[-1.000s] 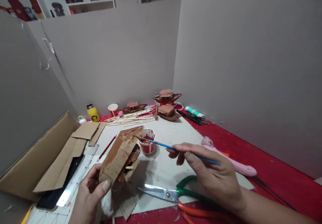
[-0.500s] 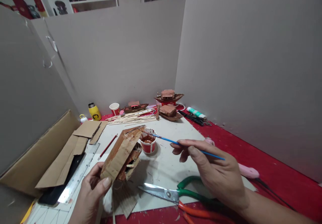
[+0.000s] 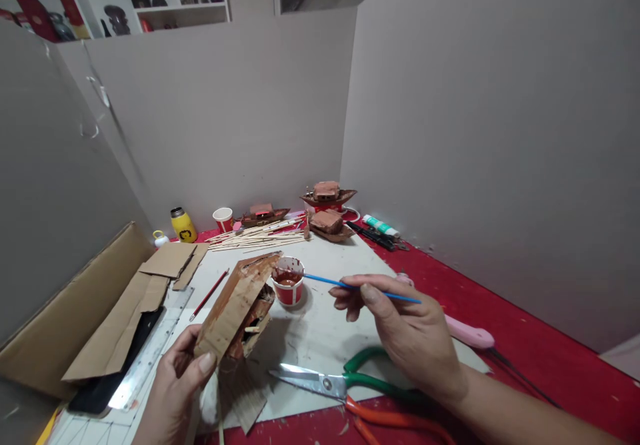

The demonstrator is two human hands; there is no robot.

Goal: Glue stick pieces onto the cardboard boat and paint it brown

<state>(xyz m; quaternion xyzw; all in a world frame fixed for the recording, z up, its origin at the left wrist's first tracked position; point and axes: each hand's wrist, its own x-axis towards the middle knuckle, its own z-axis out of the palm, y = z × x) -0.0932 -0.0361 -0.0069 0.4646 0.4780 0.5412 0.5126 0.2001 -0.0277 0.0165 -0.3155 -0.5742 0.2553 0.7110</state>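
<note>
My left hand (image 3: 181,372) grips the lower end of a cardboard model (image 3: 239,302), partly coated in brown paint and tilted up over the board. Between the thumb and fingers of my right hand (image 3: 400,328) is a thin blue paintbrush (image 3: 327,280). The brush's front end reaches into a paper cup (image 3: 289,293) that holds brown paint, so its bristles are hard to make out. The cup stands just right of the model's upper end. Below both, scissors (image 3: 327,384) with green and orange handles lie partly behind my right hand.
Small brown boat models (image 3: 327,195) stand at the back beside thin wooden sticks (image 3: 260,235). A yellow bottle (image 3: 183,226) is at the back left. Cardboard pieces (image 3: 117,325), a ruler (image 3: 150,355) and a pencil (image 3: 209,294) lie left. A pink tool (image 3: 470,332) is at the right.
The brush tip has moved from the model's upper end into the paint cup. The whole view has shifted slightly, while my left hand keeps its hold on the model.
</note>
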